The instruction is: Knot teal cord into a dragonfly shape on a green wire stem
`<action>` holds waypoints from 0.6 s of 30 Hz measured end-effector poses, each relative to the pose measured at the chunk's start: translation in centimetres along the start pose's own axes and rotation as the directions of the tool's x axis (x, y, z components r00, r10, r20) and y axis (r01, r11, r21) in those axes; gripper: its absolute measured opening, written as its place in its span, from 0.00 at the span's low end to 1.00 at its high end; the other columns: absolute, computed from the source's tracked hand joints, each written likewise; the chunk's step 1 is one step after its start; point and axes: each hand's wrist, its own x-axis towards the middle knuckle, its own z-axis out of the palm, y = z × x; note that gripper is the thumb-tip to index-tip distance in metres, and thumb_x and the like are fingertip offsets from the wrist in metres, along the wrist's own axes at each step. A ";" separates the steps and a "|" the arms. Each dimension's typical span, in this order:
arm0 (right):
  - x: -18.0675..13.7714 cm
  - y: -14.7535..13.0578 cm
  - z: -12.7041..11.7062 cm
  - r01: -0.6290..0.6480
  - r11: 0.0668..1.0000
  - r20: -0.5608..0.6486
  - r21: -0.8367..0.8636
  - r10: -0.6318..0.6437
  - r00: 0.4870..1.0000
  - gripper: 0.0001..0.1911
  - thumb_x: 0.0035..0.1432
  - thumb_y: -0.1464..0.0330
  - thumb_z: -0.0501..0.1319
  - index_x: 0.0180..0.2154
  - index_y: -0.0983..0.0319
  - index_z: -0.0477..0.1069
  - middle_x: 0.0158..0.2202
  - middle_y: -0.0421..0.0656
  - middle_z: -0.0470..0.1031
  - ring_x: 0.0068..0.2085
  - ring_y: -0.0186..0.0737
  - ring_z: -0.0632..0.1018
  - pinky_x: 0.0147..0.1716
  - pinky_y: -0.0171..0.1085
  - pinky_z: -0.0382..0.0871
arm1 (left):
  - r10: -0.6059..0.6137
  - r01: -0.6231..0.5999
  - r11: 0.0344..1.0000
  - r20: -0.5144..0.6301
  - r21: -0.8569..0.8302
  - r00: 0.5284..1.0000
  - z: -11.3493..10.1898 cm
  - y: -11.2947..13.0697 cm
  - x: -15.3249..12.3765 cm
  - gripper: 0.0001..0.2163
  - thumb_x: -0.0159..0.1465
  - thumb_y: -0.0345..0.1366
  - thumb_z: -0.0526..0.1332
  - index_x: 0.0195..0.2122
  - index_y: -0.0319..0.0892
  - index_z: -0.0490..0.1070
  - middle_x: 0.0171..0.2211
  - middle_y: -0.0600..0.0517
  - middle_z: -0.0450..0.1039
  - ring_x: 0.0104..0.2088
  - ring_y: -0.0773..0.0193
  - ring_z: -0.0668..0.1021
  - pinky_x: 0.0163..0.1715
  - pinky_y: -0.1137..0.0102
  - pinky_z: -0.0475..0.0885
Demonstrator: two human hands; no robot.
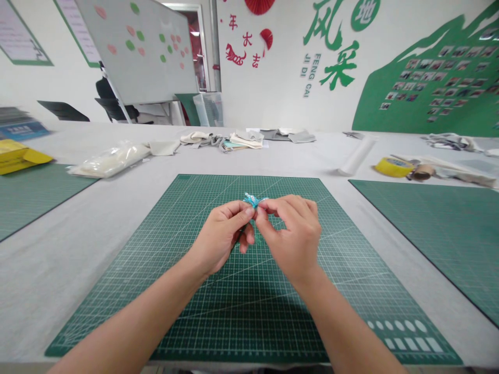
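Above the green cutting mat (pixel 163 291), both hands meet at a small turquoise-and-white piece (pixel 253 199) that looks like a little fabric bow; its exact kind is too small to tell. My left hand (pixel 218 234) pinches its lower left side between thumb and index finger. A thin dark strip (pixel 238 235) runs down beneath the left fingers, and part of it is hidden by them. With thumb and index fingertips closed, my right hand (pixel 294 231) grips the bow's right end. The other right fingers curl above the mat.
More cutting mats (pixel 436 223) lie to either side. Leftward are a yellow packet (pixel 21 157) and a clear plastic bag (pixel 111 160). Cloth pieces (pixel 249 139) lie along the back of the table. At right sit yellow tape (pixel 393 167) and a white roll (pixel 356 157).
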 end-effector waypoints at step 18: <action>0.0 0.0 -0.2 -0.032 0.996 0.023 0.088 0.030 0.999 0.02 0.55 0.71 0.61 0.32 0.59 0.73 0.28 0.37 0.75 0.31 0.34 0.73 0.39 0.39 0.61 | -0.001 0.001 1.000 0.004 -0.001 1.000 0.0 0.1 0.0 0.09 0.62 0.38 0.58 0.28 0.40 0.67 0.14 0.56 0.66 0.14 0.74 0.65 0.11 0.81 0.60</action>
